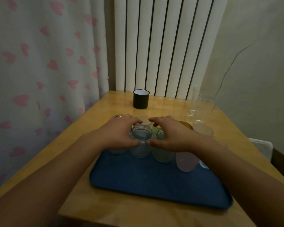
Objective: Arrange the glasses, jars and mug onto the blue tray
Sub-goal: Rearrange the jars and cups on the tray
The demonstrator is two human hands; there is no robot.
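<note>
A blue tray (154, 181) lies on the wooden table (105, 208). Along its far edge stand several vessels: a bluish glass jar (141, 133), a pale green jar (162, 154) to its right, a pink frosted glass (186, 163) and another glass (117, 151) at the left. My left hand (118, 131) and my right hand (170, 133) wrap around the bluish jar from both sides, thumbs touching its front. A black mug (141, 99) with a white inside stands apart at the table's far edge. An amber glass (186, 125) and a frosted glass (203, 129) sit behind my right hand.
Clear glasses (202, 100) stand at the table's far right corner. A radiator (162, 46) and a curtain (39, 71) with pink hearts rise behind the table. The wall is close on the right. The near half of the tray is bare.
</note>
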